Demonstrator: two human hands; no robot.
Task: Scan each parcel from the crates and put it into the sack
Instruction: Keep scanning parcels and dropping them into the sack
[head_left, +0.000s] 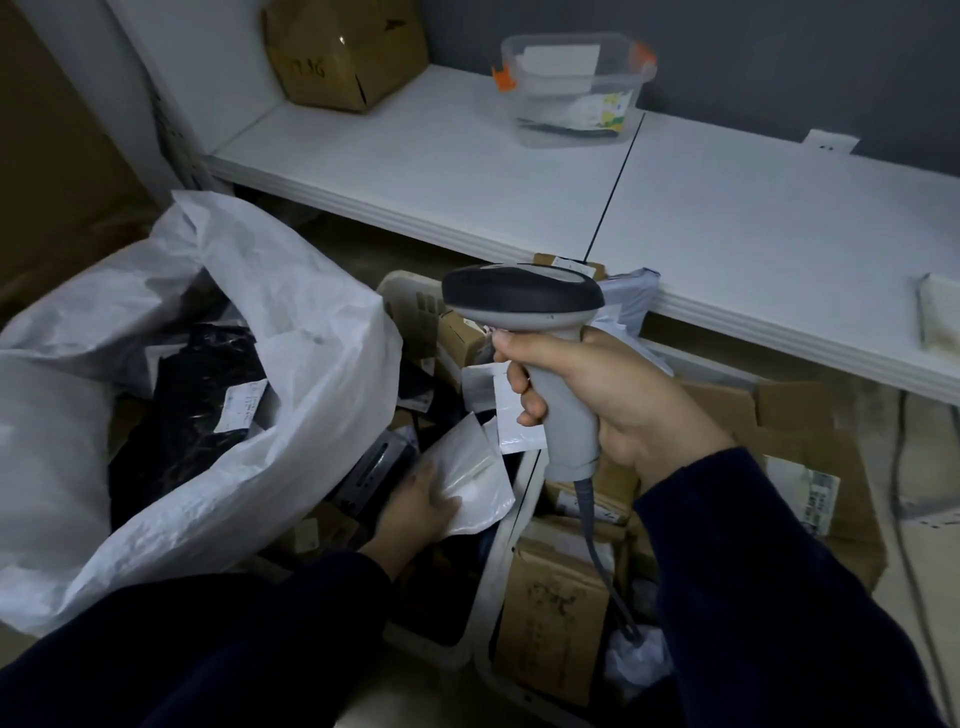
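Right hand (618, 400): fingers wrapped round the grip of the scanner (519, 296), index finger at the trigger side. Scanner upright, dark head up and facing away from the camera. Its cable (597, 561) hangs from the handle base, down over the second crate (498, 551).

Left hand (415, 512): below-left of the scanner, low in the crate (410, 301). It grips the white parcel (467, 467) at the near-left edge, thumb across the top face. Fingers underneath are hidden, so I can't tell how they lie. The parcel is tilted and sits just left of the scanner handle, over the crate and not in the sack.

Sack (291, 322): white, left of the scanner, mouth open toward it. Black parcels (192, 405) with white labels are inside.

Crate: directly behind and below the scanner, holding a mixed pile of mailers and small boxes. The second crate is below-right of the scanner, packed with brown cardboard boxes (556, 618).

Shelf (467, 166): white, above and behind the scanner. On it are a clear tub (571, 88) with orange clips, straight above the scanner, and a taped carton (343, 52) up-left of it.
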